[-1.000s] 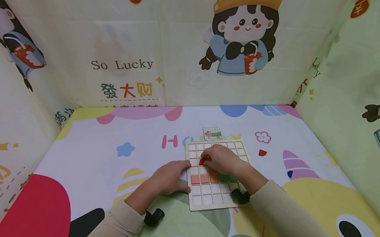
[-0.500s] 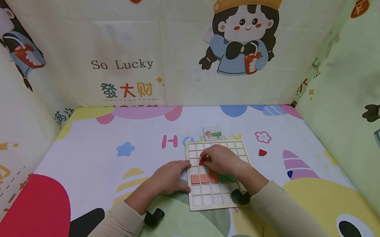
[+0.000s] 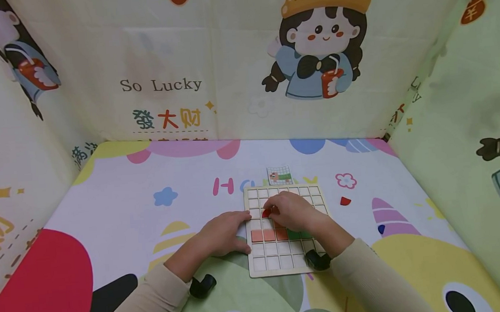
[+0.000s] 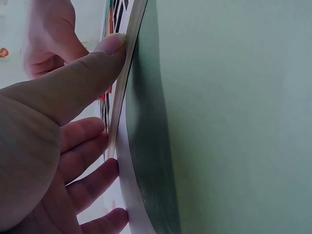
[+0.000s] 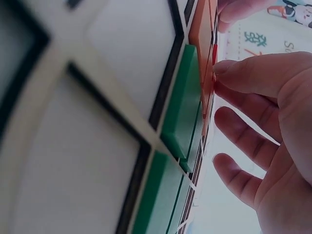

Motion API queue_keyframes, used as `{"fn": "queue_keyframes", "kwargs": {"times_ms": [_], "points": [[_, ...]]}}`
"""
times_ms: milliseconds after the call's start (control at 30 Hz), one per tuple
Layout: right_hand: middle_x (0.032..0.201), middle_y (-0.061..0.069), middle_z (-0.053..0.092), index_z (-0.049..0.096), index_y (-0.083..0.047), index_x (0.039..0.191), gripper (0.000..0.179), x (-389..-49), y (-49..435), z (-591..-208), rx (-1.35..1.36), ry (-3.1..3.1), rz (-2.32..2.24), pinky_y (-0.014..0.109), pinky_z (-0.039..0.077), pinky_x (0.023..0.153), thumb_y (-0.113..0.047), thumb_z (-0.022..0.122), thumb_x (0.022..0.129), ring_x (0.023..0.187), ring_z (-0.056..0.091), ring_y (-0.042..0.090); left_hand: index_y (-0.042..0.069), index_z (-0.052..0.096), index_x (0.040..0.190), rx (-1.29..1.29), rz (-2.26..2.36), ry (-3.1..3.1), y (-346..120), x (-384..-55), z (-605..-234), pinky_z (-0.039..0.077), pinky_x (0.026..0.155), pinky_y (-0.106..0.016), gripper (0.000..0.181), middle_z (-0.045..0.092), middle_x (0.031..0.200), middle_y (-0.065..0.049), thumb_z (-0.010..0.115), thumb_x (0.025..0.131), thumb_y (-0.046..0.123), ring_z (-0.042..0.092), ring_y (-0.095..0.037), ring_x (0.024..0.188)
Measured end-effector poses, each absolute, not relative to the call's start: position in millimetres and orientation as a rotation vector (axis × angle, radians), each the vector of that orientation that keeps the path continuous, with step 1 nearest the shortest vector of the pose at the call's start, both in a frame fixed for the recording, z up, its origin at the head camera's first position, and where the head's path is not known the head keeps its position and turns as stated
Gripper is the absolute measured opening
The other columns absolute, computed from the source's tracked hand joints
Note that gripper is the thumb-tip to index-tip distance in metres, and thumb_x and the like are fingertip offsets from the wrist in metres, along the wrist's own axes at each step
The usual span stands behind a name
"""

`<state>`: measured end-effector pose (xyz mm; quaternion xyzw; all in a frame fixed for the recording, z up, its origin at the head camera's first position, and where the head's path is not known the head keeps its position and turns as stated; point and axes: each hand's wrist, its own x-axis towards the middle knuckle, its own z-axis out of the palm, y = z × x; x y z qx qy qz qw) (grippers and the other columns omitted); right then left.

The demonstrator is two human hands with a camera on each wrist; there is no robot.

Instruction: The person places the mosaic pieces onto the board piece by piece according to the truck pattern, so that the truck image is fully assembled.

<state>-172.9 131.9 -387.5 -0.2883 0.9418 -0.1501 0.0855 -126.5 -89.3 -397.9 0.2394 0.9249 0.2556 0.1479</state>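
Note:
A wooden grid board (image 3: 274,272) lies on the table, with orange tiles (image 3: 262,235) and green tiles (image 3: 298,234) in some of its squares. My left hand (image 3: 225,233) rests against the board's left edge; its thumb and spread fingers touch the rim. Over the board's upper middle, my right hand (image 3: 294,211) pinches a small red piece (image 3: 265,213) between thumb and index finger, right at a grid square. In the right wrist view, that red piece (image 5: 215,53) is mostly hidden by the fingertips, close beside the orange tiles (image 5: 200,36).
Behind the board lies a small pattern card (image 3: 279,175) showing a gridded picture. To the right are a loose red piece (image 3: 345,201) and a loose blue piece (image 3: 381,229). Printed cloth walls (image 3: 235,56) enclose the table at the back and sides.
Almost nothing differs. My right hand stays on the red piece with only a tiny shift, and the left hand keeps its place at the board's edge.

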Motion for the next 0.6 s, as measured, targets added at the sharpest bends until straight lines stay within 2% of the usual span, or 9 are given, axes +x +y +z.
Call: {"fn": "queue_keyframes", "kwargs": {"times_ms": [300, 600], "points": [[0.11, 0.001, 0.071, 0.073, -0.011, 0.117, 0.025, -172, 147, -382, -0.819, 2.833, -0.489, 0.042, 0.051, 0.093, -0.019, 0.07, 0.093, 0.102, 0.063, 0.023, 0.006, 0.054, 0.14, 0.692, 0.73, 2.66, -90, -127, -399, 0.041, 0.106, -0.049, 0.076, 0.054, 0.143, -0.012, 0.088, 0.077, 0.029, 0.048, -0.033, 0.131], [0.118, 0.008, 0.069, 0.068, -0.007, 0.124, 0.033, -170, 183, -381, -0.697, 2.873, -0.583, 0.048, 0.051, 0.09, -0.016, 0.07, 0.092, 0.103, 0.064, 0.027, 0.006, 0.054, 0.141, 0.694, 0.74, 2.658, -89, -127, -399, 0.041, 0.107, -0.049, 0.076, 0.054, 0.143, -0.012, 0.088, 0.077, 0.028, 0.048, -0.033, 0.132]]}}
